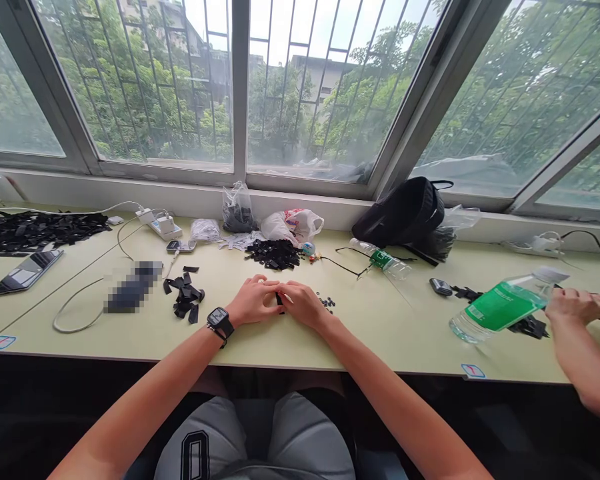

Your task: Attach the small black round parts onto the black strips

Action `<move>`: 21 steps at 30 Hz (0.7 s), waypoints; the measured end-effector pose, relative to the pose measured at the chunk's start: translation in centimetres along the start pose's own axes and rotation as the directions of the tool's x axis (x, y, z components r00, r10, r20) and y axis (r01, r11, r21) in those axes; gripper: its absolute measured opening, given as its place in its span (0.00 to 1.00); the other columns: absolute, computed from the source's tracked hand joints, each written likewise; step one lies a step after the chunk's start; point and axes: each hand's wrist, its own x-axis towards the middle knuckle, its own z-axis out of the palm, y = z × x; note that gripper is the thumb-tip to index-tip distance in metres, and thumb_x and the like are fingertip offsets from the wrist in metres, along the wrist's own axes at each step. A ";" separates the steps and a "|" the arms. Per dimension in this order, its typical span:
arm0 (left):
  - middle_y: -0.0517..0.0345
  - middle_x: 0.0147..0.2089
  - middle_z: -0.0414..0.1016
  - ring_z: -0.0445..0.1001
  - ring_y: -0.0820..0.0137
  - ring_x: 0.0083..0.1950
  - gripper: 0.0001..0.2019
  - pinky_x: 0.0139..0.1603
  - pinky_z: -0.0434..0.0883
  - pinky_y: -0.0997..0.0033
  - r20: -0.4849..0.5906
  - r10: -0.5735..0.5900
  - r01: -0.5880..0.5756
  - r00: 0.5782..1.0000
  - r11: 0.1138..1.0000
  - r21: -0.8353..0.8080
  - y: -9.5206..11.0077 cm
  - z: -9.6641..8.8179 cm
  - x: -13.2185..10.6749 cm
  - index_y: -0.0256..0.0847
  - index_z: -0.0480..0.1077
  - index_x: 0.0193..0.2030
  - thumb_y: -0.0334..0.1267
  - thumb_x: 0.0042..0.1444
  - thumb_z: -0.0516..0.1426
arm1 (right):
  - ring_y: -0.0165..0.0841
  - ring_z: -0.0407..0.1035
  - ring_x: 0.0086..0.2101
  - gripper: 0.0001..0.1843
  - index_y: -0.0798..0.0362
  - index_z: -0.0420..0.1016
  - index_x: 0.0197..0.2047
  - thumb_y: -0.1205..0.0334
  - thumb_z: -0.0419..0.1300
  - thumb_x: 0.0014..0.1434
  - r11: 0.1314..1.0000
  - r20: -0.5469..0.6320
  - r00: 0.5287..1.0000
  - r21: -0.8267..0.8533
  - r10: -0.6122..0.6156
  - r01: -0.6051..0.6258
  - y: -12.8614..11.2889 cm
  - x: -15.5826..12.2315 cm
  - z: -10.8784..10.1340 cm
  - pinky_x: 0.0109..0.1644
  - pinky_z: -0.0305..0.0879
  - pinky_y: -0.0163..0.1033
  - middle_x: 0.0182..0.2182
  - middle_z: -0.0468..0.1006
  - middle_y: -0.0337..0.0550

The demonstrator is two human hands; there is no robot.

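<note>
My left hand (253, 300), with a black watch on its wrist, and my right hand (303, 303) rest together on the pale green table (390, 320). Both have their fingers closed around a small black piece (280, 300) held between them. A small heap of black strap pieces (185, 293) lies left of my left hand. Several tiny black parts (326, 303) lie just right of my right hand. A bigger pile of black pieces (274, 253) sits behind my hands.
Another person's hand (575, 307) works at the right beside a tilted green-labelled water bottle (505, 303). A second bottle (387, 261), a black bag (405, 213), plastic bags (290, 225), a power strip (160, 223), a phone (25, 270) and black straps (30, 230) also lie about.
</note>
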 end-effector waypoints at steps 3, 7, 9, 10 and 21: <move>0.60 0.61 0.79 0.69 0.52 0.63 0.18 0.63 0.67 0.49 0.001 0.001 -0.001 1.000 1.000 -0.002 -0.1 0.1 0.0 0.54 0.79 0.56 0.50 0.60 0.65 | 0.37 0.74 0.37 0.16 0.49 0.77 0.47 0.76 0.56 0.64 1.000 0.009 1.000 -0.001 0.006 -0.006 0.0 0.0 -0.1 0.42 0.68 0.39 0.35 0.80 0.44; 0.60 0.60 0.80 0.69 0.52 0.63 0.15 0.62 0.67 0.50 -0.004 0.004 -0.004 1.000 1.000 0.007 -0.2 0.2 0.0 0.53 0.80 0.51 0.50 0.59 0.65 | 0.38 0.74 0.38 0.13 0.48 0.76 0.48 0.73 0.56 0.65 0.994 0.002 0.999 0.095 0.053 -0.053 -0.3 0.0 -0.4 0.44 0.69 0.40 0.37 0.81 0.44; 0.59 0.58 0.80 0.69 0.51 0.64 0.15 0.62 0.68 0.51 -0.002 -0.003 0.003 1.000 1.000 0.008 -0.2 0.1 0.0 0.52 0.80 0.51 0.51 0.59 0.65 | 0.37 0.75 0.39 0.13 0.48 0.75 0.48 0.73 0.56 0.65 0.980 -0.008 0.996 0.180 0.083 -0.081 -0.4 0.2 -0.5 0.45 0.70 0.41 0.39 0.82 0.44; 0.58 0.58 0.81 0.69 0.52 0.64 0.15 0.62 0.68 0.51 -0.001 -0.005 0.005 1.000 1.000 0.005 -0.2 0.1 0.1 0.52 0.80 0.51 0.51 0.59 0.65 | 0.37 0.75 0.39 0.13 0.48 0.75 0.48 0.72 0.56 0.64 0.970 -0.013 0.995 0.224 0.100 -0.095 -0.4 0.2 -0.4 0.46 0.71 0.41 0.40 0.82 0.43; 0.57 0.55 0.82 0.69 0.50 0.64 0.18 0.60 0.69 0.50 0.003 -0.019 0.019 1.000 1.000 0.000 0.0 -0.1 0.0 0.53 0.80 0.55 0.53 0.59 0.65 | 0.35 0.75 0.35 0.08 0.48 0.73 0.43 0.67 0.59 0.60 0.880 0.000 0.977 0.434 0.213 -0.192 -0.2 0.5 -0.2 0.44 0.73 0.40 0.33 0.81 0.38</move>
